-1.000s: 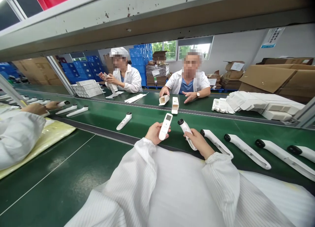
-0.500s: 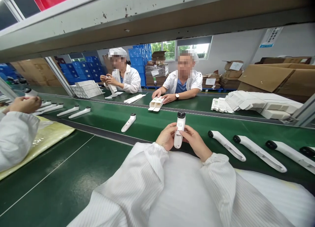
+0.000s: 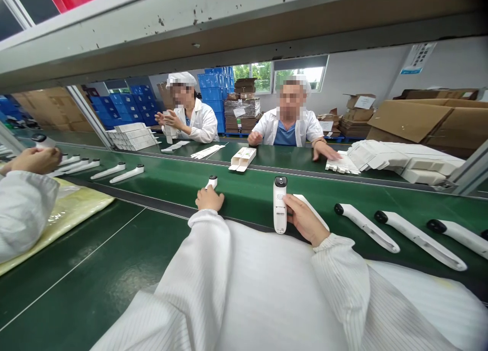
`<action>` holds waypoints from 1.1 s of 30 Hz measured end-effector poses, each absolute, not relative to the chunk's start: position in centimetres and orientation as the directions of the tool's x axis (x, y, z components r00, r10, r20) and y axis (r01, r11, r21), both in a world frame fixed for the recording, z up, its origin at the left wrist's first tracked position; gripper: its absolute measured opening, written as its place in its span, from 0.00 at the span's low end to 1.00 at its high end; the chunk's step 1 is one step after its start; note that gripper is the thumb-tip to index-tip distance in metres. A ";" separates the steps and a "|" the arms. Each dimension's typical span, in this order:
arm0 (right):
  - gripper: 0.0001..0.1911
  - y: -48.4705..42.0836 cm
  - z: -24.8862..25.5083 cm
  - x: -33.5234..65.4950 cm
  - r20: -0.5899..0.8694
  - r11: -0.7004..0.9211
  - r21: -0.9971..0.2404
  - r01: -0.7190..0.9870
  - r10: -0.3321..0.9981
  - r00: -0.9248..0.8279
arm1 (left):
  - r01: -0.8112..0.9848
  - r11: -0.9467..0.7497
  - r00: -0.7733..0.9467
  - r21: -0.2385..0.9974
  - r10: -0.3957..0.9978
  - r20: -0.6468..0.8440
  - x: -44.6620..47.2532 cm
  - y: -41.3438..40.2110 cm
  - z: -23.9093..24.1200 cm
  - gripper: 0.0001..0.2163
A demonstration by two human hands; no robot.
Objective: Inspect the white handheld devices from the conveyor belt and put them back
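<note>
My right hand (image 3: 305, 220) grips a white handheld device with a black tip (image 3: 279, 203), which stands upright on its lower end near the belt's near edge. Under those fingers lies the end of a second white device (image 3: 313, 209). My left hand (image 3: 209, 198) rests over a third device (image 3: 212, 182) on the green belt, its black tip showing above my fingers and its body hidden. Further right, several matching devices (image 3: 419, 239) lie in a slanted row.
A co-worker's hand (image 3: 36, 160) holds a device at the left, beside a row of devices (image 3: 118, 172). Across the belt sit two co-workers (image 3: 290, 120), with a white carton (image 3: 242, 159) and stacked flat cartons (image 3: 377, 158). A metal shelf (image 3: 190, 41) crosses overhead.
My left hand has left the upright device and moved forward-left onto a device on the belt. My right hand keeps hold. The co-worker opposite has reached right to the flat cartons.
</note>
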State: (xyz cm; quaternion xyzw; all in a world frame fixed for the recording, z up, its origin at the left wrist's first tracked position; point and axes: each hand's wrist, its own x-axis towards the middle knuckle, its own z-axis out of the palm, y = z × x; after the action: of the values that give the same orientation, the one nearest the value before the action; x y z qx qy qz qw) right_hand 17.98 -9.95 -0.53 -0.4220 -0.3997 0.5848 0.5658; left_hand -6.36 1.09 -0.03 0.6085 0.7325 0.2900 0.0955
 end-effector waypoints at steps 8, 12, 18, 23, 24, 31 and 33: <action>0.13 -9.8 -0.7 18.2 -0.066 -0.056 -0.951 -0.305 0.998 0.021 | 0.703 0.157 -0.316 0.694 0.943 0.107 -6.9 1.1 -0.2 0.13; 0.13 -9.7 -0.8 18.5 -0.102 -0.088 -0.959 -0.270 0.994 0.036 | 0.549 0.150 -0.285 0.823 0.959 0.016 -6.7 1.2 0.4 0.12; 0.11 -9.1 -1.6 19.2 -0.166 -0.165 -0.986 -0.020 0.976 0.142 | -0.290 0.368 0.247 0.883 0.921 -0.303 -3.0 -0.7 1.3 0.09; 0.14 -8.7 -1.9 20.0 -0.057 -0.183 -0.821 0.541 0.969 0.242 | -0.431 0.451 0.319 0.782 0.887 -0.335 -0.2 -2.7 1.5 0.08; 0.15 -8.7 -1.9 20.2 -0.024 -0.178 -0.757 0.629 0.969 0.245 | -0.427 0.447 0.340 0.786 0.885 -0.319 0.1 -2.9 1.5 0.10; 0.19 -9.0 -2.2 20.6 0.187 -0.084 -0.489 0.868 0.962 0.198 | -0.433 0.479 0.480 0.763 0.840 -0.255 2.0 -4.2 2.0 0.16; 0.20 -9.0 -2.1 20.5 0.315 0.007 -0.494 0.870 0.933 0.172 | -0.430 0.500 0.486 0.752 0.830 -0.274 2.6 -4.6 2.1 0.20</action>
State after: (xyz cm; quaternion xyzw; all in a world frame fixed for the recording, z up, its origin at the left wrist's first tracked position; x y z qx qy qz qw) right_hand 20.45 -9.05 -2.07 -0.7028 -0.6413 0.0524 0.3034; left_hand 2.60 -4.60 2.09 0.3106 0.3220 0.3917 0.8040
